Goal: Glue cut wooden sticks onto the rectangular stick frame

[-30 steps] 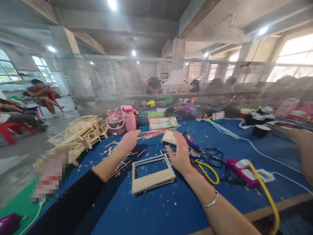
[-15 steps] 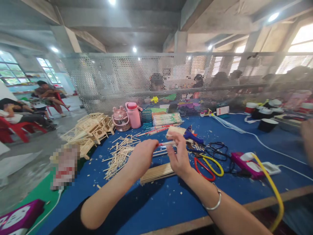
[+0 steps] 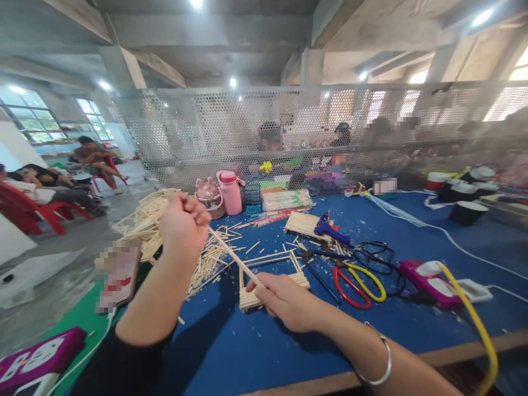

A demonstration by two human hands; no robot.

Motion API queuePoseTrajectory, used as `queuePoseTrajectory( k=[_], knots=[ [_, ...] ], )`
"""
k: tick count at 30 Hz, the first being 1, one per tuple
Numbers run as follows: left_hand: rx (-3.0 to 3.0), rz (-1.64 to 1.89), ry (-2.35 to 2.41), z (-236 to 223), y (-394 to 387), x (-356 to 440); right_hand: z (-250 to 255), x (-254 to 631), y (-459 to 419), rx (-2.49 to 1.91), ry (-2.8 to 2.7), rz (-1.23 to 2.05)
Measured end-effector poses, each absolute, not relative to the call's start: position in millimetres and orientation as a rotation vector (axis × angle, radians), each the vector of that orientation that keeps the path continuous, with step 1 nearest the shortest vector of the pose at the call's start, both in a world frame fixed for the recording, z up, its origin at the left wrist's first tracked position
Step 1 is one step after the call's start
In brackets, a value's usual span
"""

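A thin wooden stick point(image 3: 233, 254) slants between my two hands over the table. My left hand point(image 3: 183, 223) is closed on its upper end, raised in front of the stick pile. Lower down, my right hand point(image 3: 284, 300) pinches the other end between thumb and fingers. Just beneath that hand lies a small wooden frame point(image 3: 251, 300) built of sticks, partly covered by the fingers. Loose cut sticks point(image 3: 212, 261) are heaped behind, between the hands. Pliers point(image 3: 324, 256) and scissors with red and yellow handles point(image 3: 361, 286) lie right of the frame.
A blue glue gun point(image 3: 330, 228) rests by a wooden panel point(image 3: 303, 224). Finished wooden structures point(image 3: 144, 220) are stacked at left. A pink bottle point(image 3: 231, 192) and packaged sticks point(image 3: 286, 201) stand behind. A purple power strip point(image 3: 424, 280) with cables lies right.
Both hands were close together around a red-and-white strip; now they are apart with a wooden stick between them. My left hand moved left and up, my right hand down. The view shifted slightly.
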State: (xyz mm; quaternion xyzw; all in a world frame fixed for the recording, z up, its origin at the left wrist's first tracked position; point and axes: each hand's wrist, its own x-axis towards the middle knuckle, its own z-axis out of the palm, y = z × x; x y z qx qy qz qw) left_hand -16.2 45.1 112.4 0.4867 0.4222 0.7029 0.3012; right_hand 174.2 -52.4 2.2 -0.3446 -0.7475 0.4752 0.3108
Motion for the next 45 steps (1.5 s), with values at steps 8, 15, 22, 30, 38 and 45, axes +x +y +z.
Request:
queuePoseTrajectory(
  k=[8, 15, 22, 30, 38, 45],
  knots=[
    [2.248, 1.118, 1.722, 36.6, 164.6, 12.0, 4.5, 223.9, -10.0, -0.594, -0.9, 1.281],
    [2.64, 0.336, 1.595, -21.2, 218.0, 90.5, -5.3, 242.5, 12.8, -0.735, -0.662, 1.165],
    [2.56, 0.294, 1.653, -17.1, 213.7, 68.2, -9.8, 240.5, 14.0, -0.725, -0.665, 1.15],
    [2.228, 0.695, 1.598, 21.9, 138.6, 29.7, -17.6, 224.1, 11.2, -0.833, -0.894, 1.142],
    [1.905, 0.976, 1.271, 27.9, 11.1, 29.1, -17.4, 222.6, 11.2, -0.854, -0.802, 1.219],
    [2.147, 0.627, 1.236, 31.8, -28.0, 15.7, 9.1, 246.1, -3.4, -0.569, -0.83, 1.103]
  ],
)
